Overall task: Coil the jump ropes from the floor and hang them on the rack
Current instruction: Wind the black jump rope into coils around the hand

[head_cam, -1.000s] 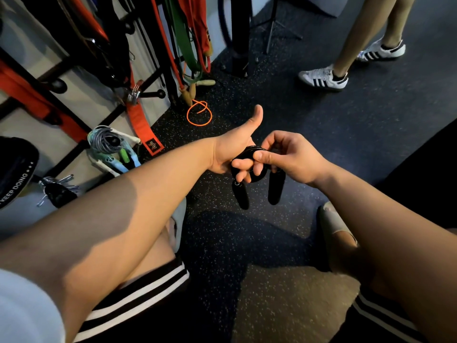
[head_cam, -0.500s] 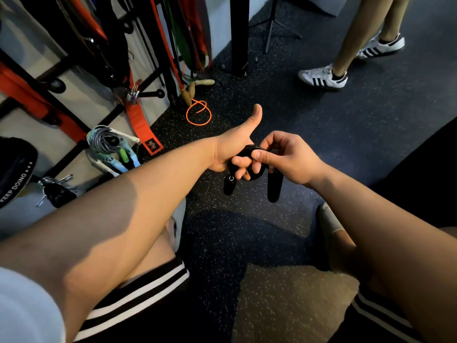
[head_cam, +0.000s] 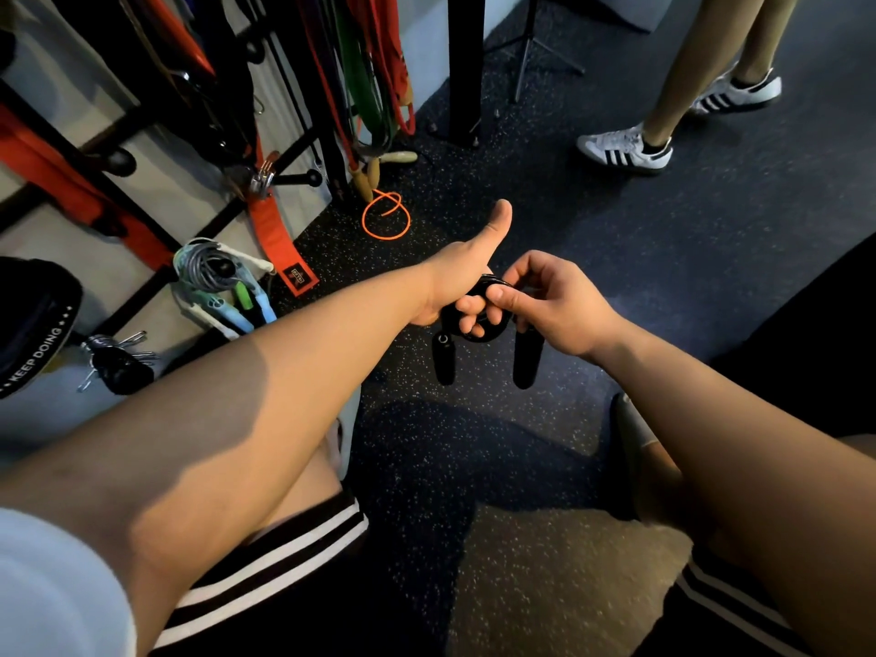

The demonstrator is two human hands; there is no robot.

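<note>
Item: black jump rope (head_cam: 497, 332), coiled, mid-air above floor (head_cam: 640, 277); 2 handles (head_cam: 526, 358) hang down.
L hand (head_cam: 452, 289): arm outstretched, thumb up, fingers curled round coil.
R hand (head_cam: 552, 305): thumb + forefinger pinch coil.

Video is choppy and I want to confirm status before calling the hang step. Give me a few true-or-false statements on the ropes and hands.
1. The left hand holds the coiled black jump rope, thumb raised. True.
2. Both handles of that rope lie on the floor. False: they hang in the air below the hands.
3. The orange rope is hung up. False: its loop lies on the floor beside the rack.
4. The right hand pinches the black coil. True.
5. A coiled grey rope already hangs on the rack. True.
</note>
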